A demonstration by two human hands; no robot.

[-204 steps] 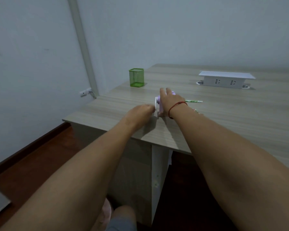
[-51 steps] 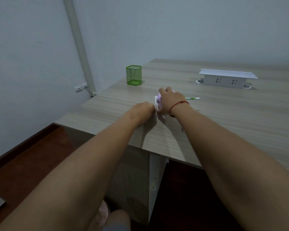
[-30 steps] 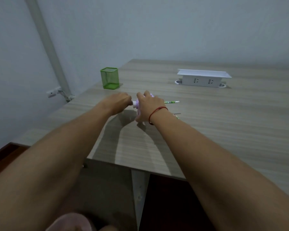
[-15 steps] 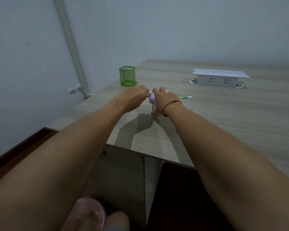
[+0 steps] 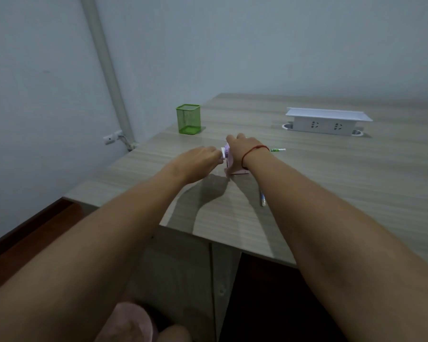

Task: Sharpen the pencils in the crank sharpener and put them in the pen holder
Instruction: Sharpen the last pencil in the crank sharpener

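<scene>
**CRANK SHARPENER: GRIP POINTS AND HANDLING**

The crank sharpener [image 5: 229, 161] stands on the table [image 5: 331, 183] at the centre of the frame. It is a small pink body with a white crank handle [image 5: 223, 153] on its left face. Judge it light and hard-shelled, so it will likely slide or tip under cranking load unless you press it down.

Your right hand [image 5: 242, 151] is clamped over the top of the body, which is the correct hold point. Your left hand [image 5: 200, 159] is curled at the crank handle and appears to grip the knob. Its fingertips are hidden behind the back of the hand.

One pencil [image 5: 278, 150] projects from the right side of the sharpener, with only its green tail showing past your right wrist. Treat it as thin, stiff and brittle at the lead. Take it by the barrel and draw it straight out along its axis, never sideways.

A second pencil [image 5: 263, 200] lies loose on the table below and right of the sharpener, just beside your right forearm. It may roll, so pinch it at mid-barrel.

The pen holder [image 5: 188, 119], a green mesh cup, stands upright to the upper left of the sharpener, apart from it. No pencil shows in it. Judge it light as well, and lower pencils in rather than dropping them.

A white socket box [image 5: 326, 120] sits at the upper right, well clear of the work.
</scene>
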